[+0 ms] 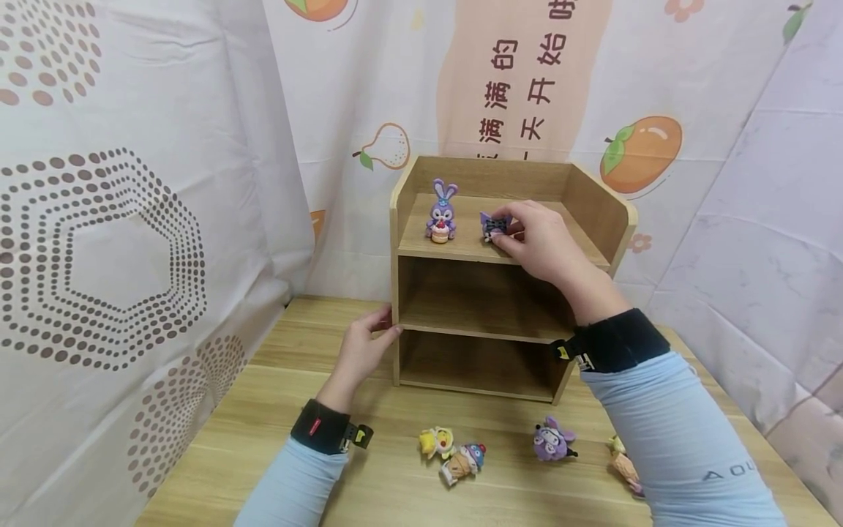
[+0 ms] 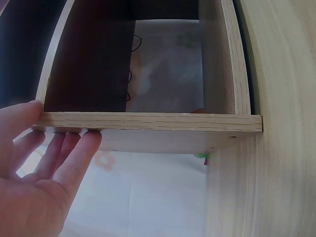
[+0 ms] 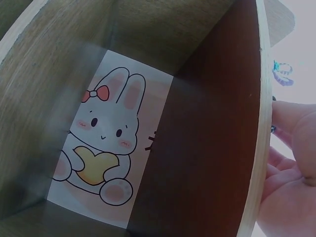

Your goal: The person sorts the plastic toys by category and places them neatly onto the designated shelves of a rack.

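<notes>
A small wooden shelf (image 1: 477, 331) with three levels stands on the table. My left hand (image 1: 361, 350) grips its left side panel (image 2: 148, 122), thumb at the front edge and fingers against the outer face. My right hand (image 1: 545, 243) pinches a small purple and black figurine (image 1: 492, 227) at the top level; fingers cover part of it. Left of it, a purple rabbit figurine (image 1: 441, 216) with a cake sits upright on the same level. In the right wrist view the right hand (image 3: 294, 163) shows only partly, beyond the shelf edge.
On the table (image 1: 388, 454) before the shelf lie a yellow figurine (image 1: 437, 442), a blue-haired figurine (image 1: 464, 464), a purple figurine (image 1: 553, 441) and, partly behind the right sleeve, another figurine (image 1: 624, 465). Printed curtains (image 1: 356, 234) hang behind and at the sides.
</notes>
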### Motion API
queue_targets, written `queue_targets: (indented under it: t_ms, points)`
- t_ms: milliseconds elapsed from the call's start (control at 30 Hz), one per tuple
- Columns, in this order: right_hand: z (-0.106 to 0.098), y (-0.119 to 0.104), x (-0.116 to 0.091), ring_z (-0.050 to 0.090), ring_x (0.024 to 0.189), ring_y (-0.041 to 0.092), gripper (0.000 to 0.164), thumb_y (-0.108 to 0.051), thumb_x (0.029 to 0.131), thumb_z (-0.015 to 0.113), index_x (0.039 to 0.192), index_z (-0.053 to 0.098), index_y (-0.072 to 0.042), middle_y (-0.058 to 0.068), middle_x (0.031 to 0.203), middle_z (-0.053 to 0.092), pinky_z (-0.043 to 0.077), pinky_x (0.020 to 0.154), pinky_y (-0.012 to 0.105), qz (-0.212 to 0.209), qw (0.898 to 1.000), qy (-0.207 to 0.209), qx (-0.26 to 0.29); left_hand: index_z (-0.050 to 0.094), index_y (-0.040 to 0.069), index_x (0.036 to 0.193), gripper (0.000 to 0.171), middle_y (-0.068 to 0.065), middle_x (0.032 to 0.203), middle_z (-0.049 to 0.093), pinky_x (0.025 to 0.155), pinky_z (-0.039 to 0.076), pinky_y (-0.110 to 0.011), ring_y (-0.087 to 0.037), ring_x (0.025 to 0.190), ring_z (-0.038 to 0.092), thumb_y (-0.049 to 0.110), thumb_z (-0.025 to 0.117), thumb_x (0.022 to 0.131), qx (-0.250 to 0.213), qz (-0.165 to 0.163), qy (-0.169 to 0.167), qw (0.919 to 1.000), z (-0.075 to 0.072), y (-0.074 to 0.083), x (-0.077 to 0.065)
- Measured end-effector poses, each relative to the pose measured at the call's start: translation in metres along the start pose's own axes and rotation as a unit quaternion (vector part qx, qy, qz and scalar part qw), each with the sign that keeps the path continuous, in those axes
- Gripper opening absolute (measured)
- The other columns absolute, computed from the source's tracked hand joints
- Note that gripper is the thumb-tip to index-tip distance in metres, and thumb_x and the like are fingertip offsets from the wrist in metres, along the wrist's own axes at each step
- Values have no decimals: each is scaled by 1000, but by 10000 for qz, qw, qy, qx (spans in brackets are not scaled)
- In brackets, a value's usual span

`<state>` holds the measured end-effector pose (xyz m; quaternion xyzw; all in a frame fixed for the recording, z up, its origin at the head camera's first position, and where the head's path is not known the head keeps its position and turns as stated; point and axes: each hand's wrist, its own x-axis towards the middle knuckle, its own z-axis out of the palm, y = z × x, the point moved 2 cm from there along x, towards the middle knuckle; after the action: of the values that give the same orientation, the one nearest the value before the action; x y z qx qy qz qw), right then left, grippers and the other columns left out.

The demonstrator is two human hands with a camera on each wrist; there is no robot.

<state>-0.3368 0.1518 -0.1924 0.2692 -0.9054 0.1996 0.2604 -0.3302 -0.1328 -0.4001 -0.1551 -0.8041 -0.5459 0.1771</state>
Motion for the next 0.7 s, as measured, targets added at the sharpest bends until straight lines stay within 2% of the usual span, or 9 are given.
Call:
queue_targets:
  t_ms: [133, 433, 700]
  points:
    - [0, 1, 0, 59, 91, 21, 26, -15, 89, 69, 113, 62, -8, 11, 109, 59, 53, 83, 46, -2, 10000, 37, -16, 54, 7, 134, 50, -9, 116, 62, 88, 52, -43, -18, 102, 58, 22, 70, 89, -23, 27, -6, 10000, 0, 1, 0]
    - [2, 0, -1, 59, 92, 20, 27, -16, 89, 69, 114, 62, -9, 11, 111, 58, 53, 83, 44, 10, 10000, -15, 2, 53, 7, 134, 50, -8, 118, 61, 86, 53, -35, -17, 103, 57, 22, 70, 89, 2, -93, -35, 10000, 0, 1, -2]
    - [2, 1, -3, 60, 94, 22, 32, -14, 87, 71, 116, 61, -8, 13, 115, 56, 52, 85, 46, 70, 9999, 42, 114, 53, 7, 134, 49, -8, 116, 61, 89, 52, -40, -18, 103, 57, 21, 69, 90, 42, -87, -43, 9999, 0, 2, -2]
